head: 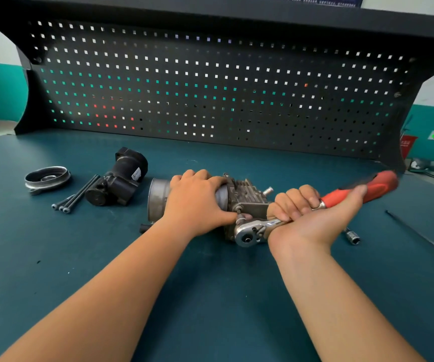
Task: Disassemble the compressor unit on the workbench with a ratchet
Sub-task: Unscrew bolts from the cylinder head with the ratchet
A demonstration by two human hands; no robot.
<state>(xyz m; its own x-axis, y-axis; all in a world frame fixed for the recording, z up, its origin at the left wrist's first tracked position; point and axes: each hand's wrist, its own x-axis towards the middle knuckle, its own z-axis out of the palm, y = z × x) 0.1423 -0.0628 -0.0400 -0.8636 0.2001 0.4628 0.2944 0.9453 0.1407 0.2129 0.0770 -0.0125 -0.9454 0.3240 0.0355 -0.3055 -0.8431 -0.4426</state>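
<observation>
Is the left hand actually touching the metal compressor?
Touching. The head view shows the left hand pressed over the compressor unit, fingers wrapped across its top.

The workbench (210, 296) is carrying — left to right — a pulley ring (46, 178), three long bolts (76, 195), a black housing (118, 178), the compressor unit (244, 197), a loose socket (352, 236) and a thin rod (417, 235).

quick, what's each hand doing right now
Left hand: closed, pressing down on the grey metal compressor unit.
Right hand: closed around the chrome ratchet with the red handle.
</observation>
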